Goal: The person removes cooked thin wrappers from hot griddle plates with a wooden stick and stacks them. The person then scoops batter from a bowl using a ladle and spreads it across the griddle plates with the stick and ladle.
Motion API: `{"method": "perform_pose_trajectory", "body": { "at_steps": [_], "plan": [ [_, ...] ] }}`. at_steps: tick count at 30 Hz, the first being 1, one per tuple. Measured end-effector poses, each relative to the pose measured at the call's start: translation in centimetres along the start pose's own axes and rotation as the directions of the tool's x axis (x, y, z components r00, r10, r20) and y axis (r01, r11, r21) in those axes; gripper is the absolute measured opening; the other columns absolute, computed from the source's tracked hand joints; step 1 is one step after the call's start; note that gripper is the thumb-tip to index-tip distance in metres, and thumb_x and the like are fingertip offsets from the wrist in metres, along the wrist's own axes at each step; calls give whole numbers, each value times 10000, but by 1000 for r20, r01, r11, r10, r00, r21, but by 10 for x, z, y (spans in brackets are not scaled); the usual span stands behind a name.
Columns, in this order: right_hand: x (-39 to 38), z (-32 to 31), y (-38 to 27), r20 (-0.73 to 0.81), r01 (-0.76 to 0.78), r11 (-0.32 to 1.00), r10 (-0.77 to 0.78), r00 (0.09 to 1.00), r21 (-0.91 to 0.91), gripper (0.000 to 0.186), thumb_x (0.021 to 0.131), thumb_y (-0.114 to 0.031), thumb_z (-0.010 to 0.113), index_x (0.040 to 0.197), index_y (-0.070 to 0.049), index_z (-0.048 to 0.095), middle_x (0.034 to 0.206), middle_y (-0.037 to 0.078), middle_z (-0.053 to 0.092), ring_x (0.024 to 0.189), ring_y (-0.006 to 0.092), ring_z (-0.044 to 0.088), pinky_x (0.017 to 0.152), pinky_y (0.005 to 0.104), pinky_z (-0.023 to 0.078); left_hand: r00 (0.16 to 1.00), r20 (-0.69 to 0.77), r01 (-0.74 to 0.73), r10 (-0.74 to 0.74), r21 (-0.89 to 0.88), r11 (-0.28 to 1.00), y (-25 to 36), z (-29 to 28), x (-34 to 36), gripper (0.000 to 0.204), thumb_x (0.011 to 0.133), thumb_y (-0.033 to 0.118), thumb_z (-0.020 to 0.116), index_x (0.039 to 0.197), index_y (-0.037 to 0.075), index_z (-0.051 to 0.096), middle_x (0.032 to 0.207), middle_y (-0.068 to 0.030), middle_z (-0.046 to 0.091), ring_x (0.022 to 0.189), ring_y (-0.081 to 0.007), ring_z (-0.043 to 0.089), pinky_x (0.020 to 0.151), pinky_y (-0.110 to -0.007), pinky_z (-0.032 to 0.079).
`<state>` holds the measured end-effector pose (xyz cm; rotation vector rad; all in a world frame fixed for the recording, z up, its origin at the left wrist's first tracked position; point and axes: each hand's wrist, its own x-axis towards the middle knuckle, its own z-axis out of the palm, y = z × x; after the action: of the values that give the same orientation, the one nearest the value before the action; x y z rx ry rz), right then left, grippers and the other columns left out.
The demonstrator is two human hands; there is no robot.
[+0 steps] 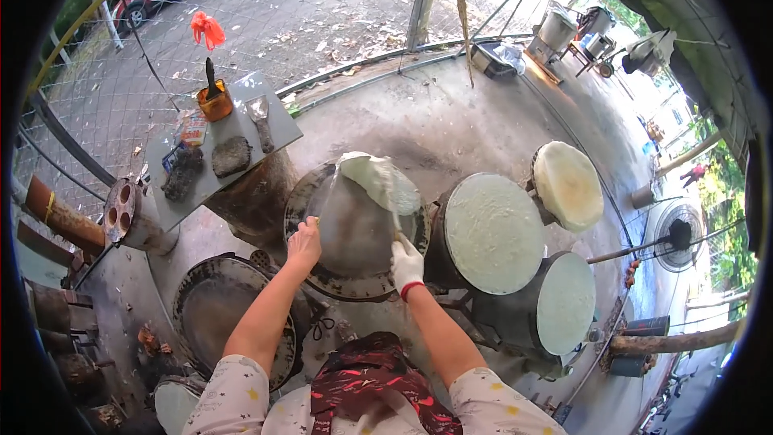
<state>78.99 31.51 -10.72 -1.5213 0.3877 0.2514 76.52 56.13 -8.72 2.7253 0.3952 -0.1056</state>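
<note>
In front of me stands a round dark griddle [354, 225] with a blackened rim. A pale, thin sheet of batter [374, 181] lies bunched over its far side. My left hand [303, 243], bare, is closed above the griddle's left edge; a small yellowish tip shows at its fingers, but what it holds is unclear. My right hand [407, 264], in a white glove with a red cuff, grips a thin tool [394, 213] with a wooden handle. The tool's pale upper part is blurred and reaches the sheet.
Right of the griddle are round pans covered with pale batter [494, 234] [566, 304] and a browned round sheet [568, 186]. Another dark griddle [229, 318] stands at lower left. A small grey table [270, 125] holds dark blocks, a brush and an amber container. A wire fence runs behind.
</note>
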Motion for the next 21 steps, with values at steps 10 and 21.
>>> {"method": "perform_pose_trajectory", "body": {
  "at_steps": [10, 21],
  "plan": [
    [-9, 5, -9, 84, -78, 997, 78, 993, -1, 359, 916, -200, 538, 1269, -141, 544, 596, -48, 442, 413, 42, 340, 366, 210, 291, 991, -132, 26, -18, 64, 998, -33, -27, -36, 455, 792, 48, 550, 1231, 37, 427, 954, -215, 513, 757, -382, 618, 659, -459, 492],
    [0, -22, -14, 103, -148, 969, 171, 980, -200, 313, 886, -160, 570, 1181, -63, 616, 708, 11, 599, 552, 74, 522, 503, 221, 426, 992, -111, 70, -62, 66, 995, -71, -57, -113, 659, 723, -14, 579, 1334, 192, 446, 950, -163, 450, 818, -359, 576, 658, -442, 487]
  ]
}}
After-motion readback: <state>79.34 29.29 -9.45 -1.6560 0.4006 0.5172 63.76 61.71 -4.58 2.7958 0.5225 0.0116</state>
